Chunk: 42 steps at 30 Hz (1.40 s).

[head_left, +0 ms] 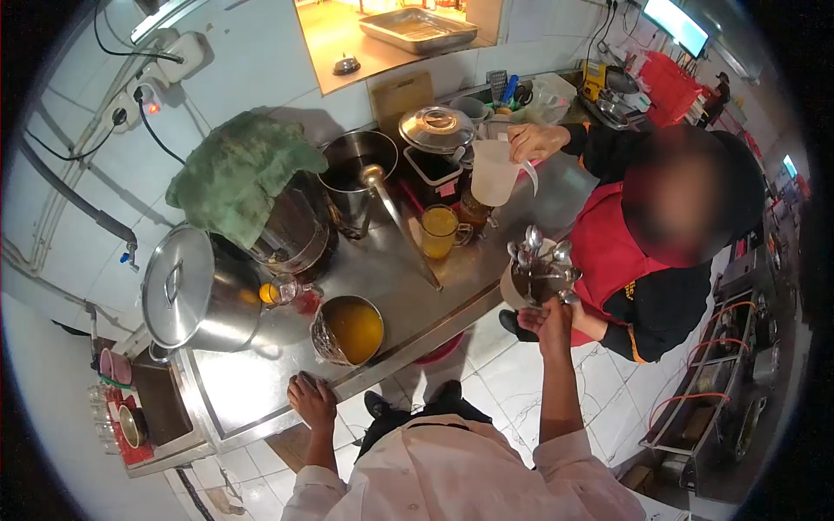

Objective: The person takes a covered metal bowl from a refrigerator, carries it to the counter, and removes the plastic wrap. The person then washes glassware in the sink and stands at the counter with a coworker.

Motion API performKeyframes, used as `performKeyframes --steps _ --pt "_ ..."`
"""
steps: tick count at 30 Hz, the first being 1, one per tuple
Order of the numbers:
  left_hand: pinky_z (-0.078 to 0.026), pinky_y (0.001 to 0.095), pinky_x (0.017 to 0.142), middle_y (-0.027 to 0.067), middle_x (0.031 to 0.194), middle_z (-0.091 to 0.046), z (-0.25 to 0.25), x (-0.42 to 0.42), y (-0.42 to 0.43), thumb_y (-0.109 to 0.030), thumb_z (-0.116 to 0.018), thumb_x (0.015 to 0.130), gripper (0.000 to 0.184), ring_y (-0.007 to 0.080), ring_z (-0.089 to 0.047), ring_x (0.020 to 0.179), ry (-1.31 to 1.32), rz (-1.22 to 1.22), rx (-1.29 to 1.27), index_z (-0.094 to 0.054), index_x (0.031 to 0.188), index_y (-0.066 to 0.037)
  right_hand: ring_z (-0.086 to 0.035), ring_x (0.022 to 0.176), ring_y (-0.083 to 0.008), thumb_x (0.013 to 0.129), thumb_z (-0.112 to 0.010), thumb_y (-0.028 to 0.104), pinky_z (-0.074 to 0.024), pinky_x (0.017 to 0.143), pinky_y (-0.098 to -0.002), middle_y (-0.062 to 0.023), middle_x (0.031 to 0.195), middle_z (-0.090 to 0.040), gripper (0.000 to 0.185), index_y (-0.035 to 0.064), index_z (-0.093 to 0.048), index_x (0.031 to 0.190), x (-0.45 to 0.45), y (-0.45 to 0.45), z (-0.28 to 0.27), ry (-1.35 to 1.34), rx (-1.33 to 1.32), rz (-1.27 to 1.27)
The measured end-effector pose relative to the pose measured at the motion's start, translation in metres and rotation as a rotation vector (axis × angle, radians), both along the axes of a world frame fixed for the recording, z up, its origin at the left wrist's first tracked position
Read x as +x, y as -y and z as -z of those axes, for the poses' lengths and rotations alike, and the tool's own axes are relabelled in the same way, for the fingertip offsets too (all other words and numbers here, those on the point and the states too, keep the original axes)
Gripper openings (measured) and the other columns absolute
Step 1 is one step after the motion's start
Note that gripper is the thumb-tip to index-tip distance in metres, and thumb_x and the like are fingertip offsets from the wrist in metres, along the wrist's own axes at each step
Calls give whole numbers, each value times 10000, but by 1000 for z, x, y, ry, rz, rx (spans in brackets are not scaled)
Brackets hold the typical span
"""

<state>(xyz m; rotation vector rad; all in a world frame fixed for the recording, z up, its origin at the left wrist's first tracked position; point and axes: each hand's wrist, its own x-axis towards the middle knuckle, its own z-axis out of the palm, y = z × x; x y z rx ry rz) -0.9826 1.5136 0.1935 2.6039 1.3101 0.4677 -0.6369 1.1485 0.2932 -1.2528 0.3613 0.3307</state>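
Observation:
My left hand [311, 401] lies on the metal counter's front edge, fingers loosely spread, holding nothing. My right hand [549, 321] is at the near side of a container [516, 288] full of metal spoons [532, 239]. Its fingers are closed, but whether on a spoon or on the container's rim I cannot make out. Across from me, a co-worker has one hand [591, 323] beside the container and the other on a white plastic pitcher [493, 174]. Near my left hand stands a metal pot [356, 330] of orange-yellow liquid, with plastic film on its side.
A large lidded pot [178, 286], a green cloth [248, 169] over a tall vessel, and a ladle [404, 230] reaching from a steel pot [382, 143] crowd the counter. A glass mug [439, 233] of yellow liquid stands mid-counter. A sink [161, 391] is at left.

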Motion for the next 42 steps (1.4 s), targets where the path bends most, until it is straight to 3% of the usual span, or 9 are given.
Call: performKeyframes --steps 6,8,13,20,26,27,33,35,42 --pt "-339 523 1001 249 1288 -459 -3 1 2 -246 -528 906 463 437 -430 1162 5 23 39 -464 1269 35 -687 747 -329 921 -407 317 -595 704 -469 -208 836 -674 474 -114 -535 1073 58 -5 26 -211 110 -181" --pt "-342 522 999 252 1284 -460 -4 2 2 -244 -529 905 458 437 -431 1160 17 19 38 -468 1264 34 -690 771 -325 910 -416 344 -577 764 -513 -210 861 -681 500 -118 -562 1034 68 -13 20 -308 147 -400" --pt "-354 514 995 260 1270 -472 -3 4 1 -242 -545 896 451 438 -440 1157 16 -9 48 -482 1251 30 -691 705 -315 894 -425 347 -594 663 -463 -211 848 -685 459 -79 -587 952 65 -46 37 -394 2 -407" --pt "-355 512 995 270 1273 -478 -3 2 -2 -255 -554 890 475 443 -441 1158 -33 -24 41 -478 1267 23 -693 666 -299 957 -404 290 -611 602 -430 -210 804 -669 358 -30 -565 953 -16 -88 27 -122 -110 -350" --pt "-351 518 1004 265 1288 -473 -7 2 0 -258 -558 879 482 447 -434 1164 43 -21 14 -492 1265 22 -674 650 -359 934 -420 241 -614 602 -455 -239 810 -627 360 -78 -469 1095 -28 -145 24 -118 107 -686" --pt "-350 519 1005 264 1288 -471 -8 1 1 -259 -558 878 483 448 -432 1166 60 -15 17 -491 1265 23 -671 665 -373 901 -430 202 -614 612 -463 -245 802 -615 296 -71 -461 1011 -39 -162 14 -128 59 -541" --pt "-343 527 1007 265 1293 -455 15 -8 -8 -274 -567 868 501 448 -422 1175 77 7 15 -487 1254 35 -664 669 -360 850 -448 145 -611 620 -474 -249 801 -605 203 -46 -435 918 -24 -236 21 -122 46 -544" --pt "-342 529 1007 265 1295 -452 44 -20 -18 -279 -569 865 508 451 -419 1175 -38 150 253 -486 1254 37 -662 664 -351 848 -448 144 -609 619 -471 -250 795 -604 198 -41 -436 918 -22 -256 24 -117 60 -567" --pt "-337 547 1007 256 1306 -445 4 -6 -10 -298 -557 875 505 449 -420 1178 70 33 53 -494 1254 29 -670 601 -327 841 -444 143 -597 547 -412 -248 745 -637 171 -25 -438 868 -17 -303 42 -74 25 -615"
